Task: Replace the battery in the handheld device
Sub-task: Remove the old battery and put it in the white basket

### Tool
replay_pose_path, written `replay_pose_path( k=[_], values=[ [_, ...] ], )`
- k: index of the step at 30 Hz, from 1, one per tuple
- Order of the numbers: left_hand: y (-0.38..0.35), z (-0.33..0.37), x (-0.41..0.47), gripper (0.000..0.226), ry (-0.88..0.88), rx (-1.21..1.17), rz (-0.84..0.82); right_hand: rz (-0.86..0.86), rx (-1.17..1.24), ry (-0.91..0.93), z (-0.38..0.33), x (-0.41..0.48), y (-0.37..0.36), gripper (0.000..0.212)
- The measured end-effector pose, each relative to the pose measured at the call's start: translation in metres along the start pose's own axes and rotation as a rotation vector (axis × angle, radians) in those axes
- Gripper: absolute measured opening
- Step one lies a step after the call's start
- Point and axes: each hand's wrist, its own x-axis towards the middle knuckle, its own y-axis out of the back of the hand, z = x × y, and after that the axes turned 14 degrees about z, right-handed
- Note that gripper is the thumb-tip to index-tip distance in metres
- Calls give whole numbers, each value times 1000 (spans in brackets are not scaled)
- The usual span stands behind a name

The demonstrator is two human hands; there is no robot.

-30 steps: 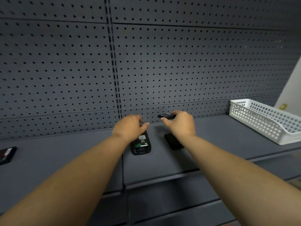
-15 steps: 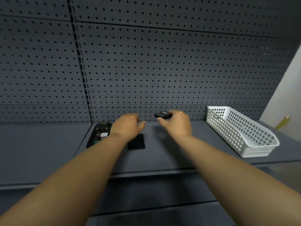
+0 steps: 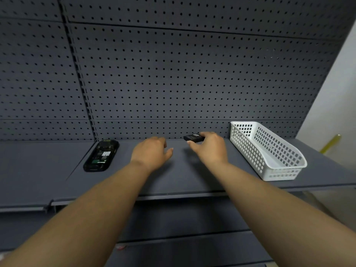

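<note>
The black handheld device [image 3: 101, 155] lies face down on the grey shelf [image 3: 183, 180] at the left, its back open with the circuit board and a white label showing. My right hand [image 3: 209, 149] holds a small black battery [image 3: 193, 137] between thumb and fingers, a little above the shelf near the pegboard. My left hand [image 3: 152, 153] hovers over the shelf to the right of the device, palm down, fingers loosely curled and holding nothing. The black back cover that lay on the shelf earlier is out of sight.
A white plastic mesh basket [image 3: 269, 151] stands on the shelf to the right of my right hand. A grey pegboard wall [image 3: 183, 83] rises behind the shelf. Lower shelves [image 3: 183, 218] run beneath. A pale wall and a yellow object [image 3: 330, 143] are at the far right.
The view has swung right, so the device now sits further left. My right hand with the battery has moved toward the basket, and my left hand has come away from the device.
</note>
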Motion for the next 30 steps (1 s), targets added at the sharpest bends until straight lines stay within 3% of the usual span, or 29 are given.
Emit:
replay_pose_path(
  k=[18, 30],
  values=[
    [9, 1, 3, 44, -126, 10, 17, 117, -40, -36, 5, -6, 16, 37],
    [-9, 89, 18, 42, -98, -6, 28, 134, -37, 3, 69, 30, 73, 39]
  ],
)
